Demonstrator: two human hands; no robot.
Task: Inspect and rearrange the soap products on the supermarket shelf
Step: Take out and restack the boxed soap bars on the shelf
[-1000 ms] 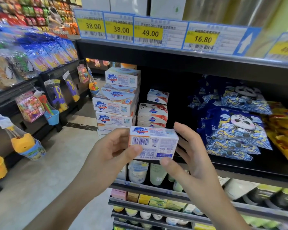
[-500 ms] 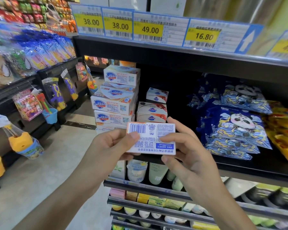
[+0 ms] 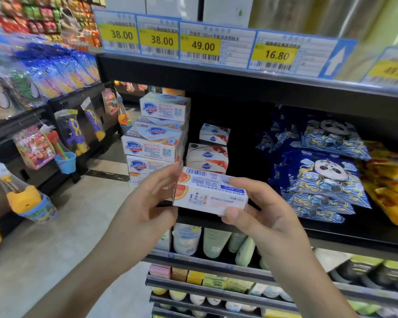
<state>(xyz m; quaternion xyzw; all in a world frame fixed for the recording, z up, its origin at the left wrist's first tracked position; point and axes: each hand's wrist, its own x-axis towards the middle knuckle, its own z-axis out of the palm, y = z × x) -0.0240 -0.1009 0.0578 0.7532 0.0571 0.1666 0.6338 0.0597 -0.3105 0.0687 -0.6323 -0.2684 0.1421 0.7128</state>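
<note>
**Soap box held in both hands before the shelf**

Held in front of the middle shelf (image 3: 331, 237): one white soap box (image 3: 210, 193), tilted, barcode face turned up and far, a face with a grapefruit picture turned near. Left hand (image 3: 147, 203) at the left end of the box, fingers curled round it, thumb below the near edge. Right hand (image 3: 262, 216) at the right end, grip pinching the box between thumb on the near lower corner and index finger laid over the top face.

On the shelf behind, at the left end: a tall stack of Safeguard boxes (image 3: 154, 143), white with blue shield logo, some lying a little askew. Just right of it, a lower stack of white and red boxes (image 3: 207, 157), and one more such box (image 3: 214, 134) farther back. Well to the right, blue panda packets (image 3: 319, 180) piled flat, then yellow packets (image 3: 391, 191) at the right edge.

Above, on the upper shelf edge: price tags (image 3: 200, 44) reading 38.00, 38.00, 49.00, 16.80.

Below: tubes and pots (image 3: 205, 242) standing in a row, and lower, small coloured boxes (image 3: 193, 276).

Far left, across the aisle: hanging toys (image 3: 69, 131) in clear bags.
</note>
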